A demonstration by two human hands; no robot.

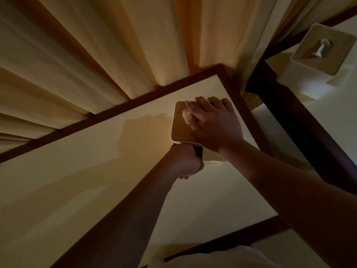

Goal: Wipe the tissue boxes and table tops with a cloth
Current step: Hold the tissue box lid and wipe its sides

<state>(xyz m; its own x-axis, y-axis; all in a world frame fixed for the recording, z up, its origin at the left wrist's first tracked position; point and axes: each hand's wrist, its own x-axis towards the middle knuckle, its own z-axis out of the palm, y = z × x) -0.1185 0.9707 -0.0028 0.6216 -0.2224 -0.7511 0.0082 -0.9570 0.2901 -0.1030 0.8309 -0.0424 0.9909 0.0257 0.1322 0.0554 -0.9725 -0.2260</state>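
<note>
A white tissue box with a wooden lid (180, 128) stands near the far right corner of a cream table top (96, 180). My right hand (212, 124) lies flat on the lid, pressing a small pale cloth (186, 115) that peeks out under the fingers. My left hand (186, 161) grips the box's near side, fingers wrapped around its lower edge. A second tissue box (320, 55), white with a tissue sticking out of its wooden lid, stands on the neighbouring table (338, 117) at the upper right.
Cream and orange curtains (96, 55) hang right behind the table's dark wooden rim (135, 101). A narrow gap with pale floor (270, 120) separates the two tables. The light is dim.
</note>
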